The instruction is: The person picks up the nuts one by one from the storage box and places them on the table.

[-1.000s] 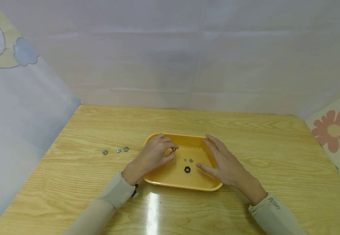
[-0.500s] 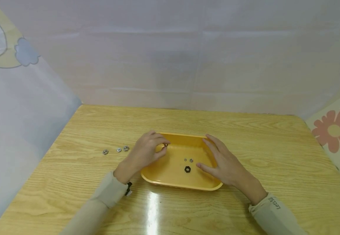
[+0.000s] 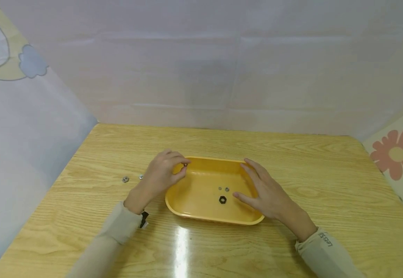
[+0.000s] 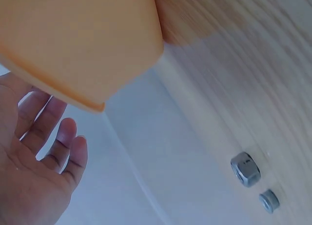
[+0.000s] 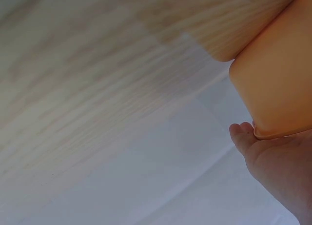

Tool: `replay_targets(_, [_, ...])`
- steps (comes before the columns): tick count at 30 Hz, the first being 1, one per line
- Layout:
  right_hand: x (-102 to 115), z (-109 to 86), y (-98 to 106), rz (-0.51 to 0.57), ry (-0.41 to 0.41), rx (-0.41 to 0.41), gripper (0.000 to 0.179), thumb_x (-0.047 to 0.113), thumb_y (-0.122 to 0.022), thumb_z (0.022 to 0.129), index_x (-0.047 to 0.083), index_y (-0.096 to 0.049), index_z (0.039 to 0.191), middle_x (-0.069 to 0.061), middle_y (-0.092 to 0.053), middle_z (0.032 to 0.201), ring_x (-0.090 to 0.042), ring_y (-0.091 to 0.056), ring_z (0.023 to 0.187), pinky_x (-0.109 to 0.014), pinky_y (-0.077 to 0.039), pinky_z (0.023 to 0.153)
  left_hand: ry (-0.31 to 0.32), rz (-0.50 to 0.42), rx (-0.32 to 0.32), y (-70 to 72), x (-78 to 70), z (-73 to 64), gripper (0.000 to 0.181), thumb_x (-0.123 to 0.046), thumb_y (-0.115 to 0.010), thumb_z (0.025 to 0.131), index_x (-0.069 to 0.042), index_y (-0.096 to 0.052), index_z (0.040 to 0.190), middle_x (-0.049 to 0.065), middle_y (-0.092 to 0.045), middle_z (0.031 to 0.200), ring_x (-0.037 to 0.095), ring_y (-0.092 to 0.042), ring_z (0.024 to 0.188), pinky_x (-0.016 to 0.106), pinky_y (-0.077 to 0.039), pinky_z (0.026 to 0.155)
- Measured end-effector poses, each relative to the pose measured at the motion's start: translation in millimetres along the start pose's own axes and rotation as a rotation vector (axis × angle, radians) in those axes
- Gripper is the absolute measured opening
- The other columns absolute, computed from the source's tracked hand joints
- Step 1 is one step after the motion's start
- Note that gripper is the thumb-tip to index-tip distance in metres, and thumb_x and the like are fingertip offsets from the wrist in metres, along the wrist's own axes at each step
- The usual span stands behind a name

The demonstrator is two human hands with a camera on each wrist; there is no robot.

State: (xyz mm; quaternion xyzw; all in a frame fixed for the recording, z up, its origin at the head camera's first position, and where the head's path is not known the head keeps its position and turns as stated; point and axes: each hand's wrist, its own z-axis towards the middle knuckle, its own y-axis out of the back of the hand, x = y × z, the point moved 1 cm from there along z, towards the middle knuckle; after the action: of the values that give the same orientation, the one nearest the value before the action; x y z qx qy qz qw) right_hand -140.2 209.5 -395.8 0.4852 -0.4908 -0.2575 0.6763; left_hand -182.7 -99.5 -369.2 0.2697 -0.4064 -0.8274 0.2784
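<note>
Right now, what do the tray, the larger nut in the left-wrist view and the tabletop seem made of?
Tray: probably plastic; smooth, glossy, rounded rim catching light. Larger nut: apparently bare or plated metal; silvery, shiny facets. Tabletop: wood or laminate, glossy; grain and a bright reflection show.

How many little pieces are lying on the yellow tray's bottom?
3: a black hexagonal nut, and just beyond it, a silvery metal nut on the right and a tinier silvery metal piece on the left. Others may be hidden.
</note>
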Motion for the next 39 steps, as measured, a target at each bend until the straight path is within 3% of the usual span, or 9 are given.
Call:
replay_targets(13, [0.0, -0.4, 0.4, 0.000, 0.007, -0.002, 0.091, 0.060, -0.058, 0.093, 0.006, -0.024, 0.157, -0.014, -0.015, 0.165, -0.040, -0.023, 0.149, -0.062, -0.034, 0.113, 0.120, -0.034, -0.017, 14.0, 18.3, -9.4, 0.017, -0.006, -0.077, 0.083, -0.006, -0.077, 0.100, 0.004, -0.076, 0.097, 0.023, -0.062, 0.091, 0.035, -0.054, 0.079])
replay_targets(22, [-1.5, -0.7, -0.5, -0.006, 0.021, -0.017, 0.090, 0.059, -0.058, 0.093, 0.004, -0.025, 0.156, -0.015, -0.016, 0.164, -0.041, -0.024, 0.148, -0.062, -0.035, 0.112, 0.121, -0.019, -0.047, 19.0, 26.9, -16.1, 0.017, -0.002, -0.078, 0.081, -0.004, -0.077, 0.098, 0.006, -0.076, 0.095, 0.025, -0.062, 0.090, 0.036, -0.055, 0.078])
replay_targets(39, [-0.8, -0.9, 0.8, 0.009, 0.006, -0.001, 0.091, 0.060, -0.059, 0.092, 0.005, -0.025, 0.156, -0.014, -0.015, 0.165, -0.040, -0.023, 0.149, -0.061, -0.034, 0.113, 0.199, 0.029, -0.057, 30.9, 50.9, -29.0, 0.017, -0.001, -0.072, 0.083, -0.004, -0.077, 0.099, 0.010, -0.076, 0.097, 0.029, -0.062, 0.088, 0.043, -0.055, 0.080])
